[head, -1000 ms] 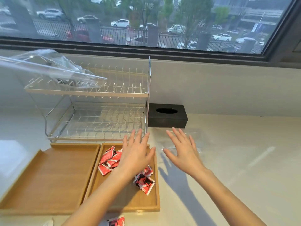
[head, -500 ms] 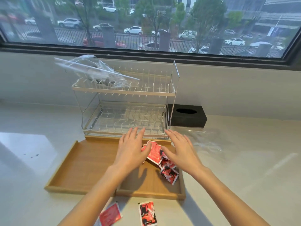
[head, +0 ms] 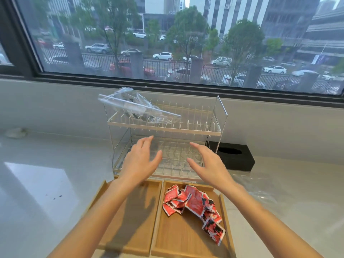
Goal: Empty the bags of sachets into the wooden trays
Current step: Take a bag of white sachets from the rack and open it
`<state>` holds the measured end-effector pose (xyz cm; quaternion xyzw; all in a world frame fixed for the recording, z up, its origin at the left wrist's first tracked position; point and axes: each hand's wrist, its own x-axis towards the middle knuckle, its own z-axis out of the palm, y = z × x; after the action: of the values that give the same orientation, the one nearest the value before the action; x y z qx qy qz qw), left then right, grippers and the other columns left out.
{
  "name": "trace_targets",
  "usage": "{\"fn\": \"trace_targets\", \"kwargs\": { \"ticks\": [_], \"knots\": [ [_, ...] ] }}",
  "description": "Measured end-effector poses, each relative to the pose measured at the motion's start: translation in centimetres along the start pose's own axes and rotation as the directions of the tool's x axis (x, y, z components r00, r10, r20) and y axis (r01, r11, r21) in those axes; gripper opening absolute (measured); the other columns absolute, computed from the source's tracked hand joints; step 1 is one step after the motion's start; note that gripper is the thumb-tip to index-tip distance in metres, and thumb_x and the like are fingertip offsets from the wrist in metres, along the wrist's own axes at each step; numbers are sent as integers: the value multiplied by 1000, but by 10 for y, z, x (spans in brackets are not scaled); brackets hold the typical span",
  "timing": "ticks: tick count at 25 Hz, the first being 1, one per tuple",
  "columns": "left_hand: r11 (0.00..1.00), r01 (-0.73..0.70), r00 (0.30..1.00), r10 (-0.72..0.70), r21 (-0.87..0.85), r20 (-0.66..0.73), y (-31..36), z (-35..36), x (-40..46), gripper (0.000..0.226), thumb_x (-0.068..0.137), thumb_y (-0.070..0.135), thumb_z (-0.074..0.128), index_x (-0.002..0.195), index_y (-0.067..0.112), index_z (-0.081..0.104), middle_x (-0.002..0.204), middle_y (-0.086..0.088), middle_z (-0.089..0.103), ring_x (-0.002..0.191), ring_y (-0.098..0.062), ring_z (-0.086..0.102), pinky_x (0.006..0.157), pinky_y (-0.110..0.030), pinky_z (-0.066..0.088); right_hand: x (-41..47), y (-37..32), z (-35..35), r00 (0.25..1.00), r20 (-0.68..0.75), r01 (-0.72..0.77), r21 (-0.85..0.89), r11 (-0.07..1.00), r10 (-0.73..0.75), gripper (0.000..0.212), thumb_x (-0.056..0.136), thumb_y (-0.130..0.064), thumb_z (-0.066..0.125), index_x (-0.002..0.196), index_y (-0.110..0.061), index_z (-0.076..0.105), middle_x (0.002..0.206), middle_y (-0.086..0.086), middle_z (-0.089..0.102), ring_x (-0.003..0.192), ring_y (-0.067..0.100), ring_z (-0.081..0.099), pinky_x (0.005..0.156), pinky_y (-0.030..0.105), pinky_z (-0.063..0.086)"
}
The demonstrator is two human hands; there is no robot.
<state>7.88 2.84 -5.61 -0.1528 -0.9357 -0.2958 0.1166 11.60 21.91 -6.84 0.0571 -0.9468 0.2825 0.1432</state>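
Observation:
Two wooden trays lie side by side on the white counter. The right tray (head: 186,237) holds a heap of several red sachets (head: 193,202); the left tray (head: 137,229) has nothing in it. A clear plastic bag (head: 137,108) with dark contents lies on the top shelf of the wire dish rack (head: 167,127). My left hand (head: 139,162) and my right hand (head: 210,164) hover in front of the rack's lower shelf, raised above the trays, fingers spread, palms facing each other, holding nothing.
A black tissue box (head: 234,157) stands right of the rack. A flat, clear plastic bag (head: 258,189) lies on the counter right of the trays. The window wall runs behind the rack.
Both hands have lifted off the sachets in the right tray and risen toward the rack. The view has tilted up and shifted left, so the sachets on the counter's front edge are out of view.

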Motion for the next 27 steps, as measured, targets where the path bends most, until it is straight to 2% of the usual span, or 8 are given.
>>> {"fn": "trace_targets", "kwargs": {
  "ticks": [4,7,12,15,19,22,25,27],
  "knots": [
    [998,-14,995,20,64,-93,-16,-24,34,55,89,34,44,138,14,28,143,-7,36,130,-23,35,99,-41,37,37,-9,-6,999,-13,40,12,999,-40,52,90,-33,49,138,-22,32,143,-2,42,131,12,37,107,29,30],
    [975,-76,984,107,206,-142,-30,-38,63,55,88,32,48,136,13,31,142,-9,38,130,-26,35,103,-42,34,74,-13,-5,998,-11,56,11,998,-56,51,90,-30,49,137,-19,33,142,0,43,131,13,38,107,30,30],
    [865,-182,927,310,468,-213,-47,-53,109,59,73,19,68,127,10,46,131,-19,48,122,-37,41,101,-49,29,143,-21,6,997,15,72,-81,994,-71,52,90,-25,50,138,-16,32,144,4,40,131,19,38,109,38,33],
    [778,-211,910,378,592,-173,-59,-57,131,61,59,16,78,116,9,56,115,-18,61,108,-38,55,94,-43,23,171,-17,15,997,60,46,-131,990,-38,42,91,-23,49,132,-16,43,135,7,52,121,24,49,102,40,41],
    [802,-178,947,298,570,-124,-61,-70,145,31,80,8,59,110,14,60,111,-10,66,103,-32,57,92,-43,33,191,-13,14,999,42,16,-108,994,-11,25,92,-23,48,107,-12,63,106,10,70,96,27,63,86,44,51],
    [798,-185,927,336,574,-168,-53,-85,157,18,88,9,47,102,13,58,103,-8,66,96,-29,56,88,-40,33,201,-18,1,998,-12,55,-117,992,-56,22,91,-23,48,100,-13,66,97,9,72,90,28,65,83,45,53],
    [798,-185,900,372,574,-228,-43,-108,173,10,90,11,45,95,12,53,95,-10,66,88,-29,57,84,-39,31,214,-33,-25,990,-92,97,-130,987,-110,20,92,-23,48,96,-13,65,94,8,72,87,27,66,78,45,54],
    [806,-179,883,385,565,-268,-35,-127,185,6,91,11,41,86,12,44,85,-13,67,71,-30,55,77,-37,27,224,-46,-49,976,-157,131,-139,982,-153,21,93,-23,48,98,-12,65,95,9,72,86,28,66,77,42,54]
  ]
}}
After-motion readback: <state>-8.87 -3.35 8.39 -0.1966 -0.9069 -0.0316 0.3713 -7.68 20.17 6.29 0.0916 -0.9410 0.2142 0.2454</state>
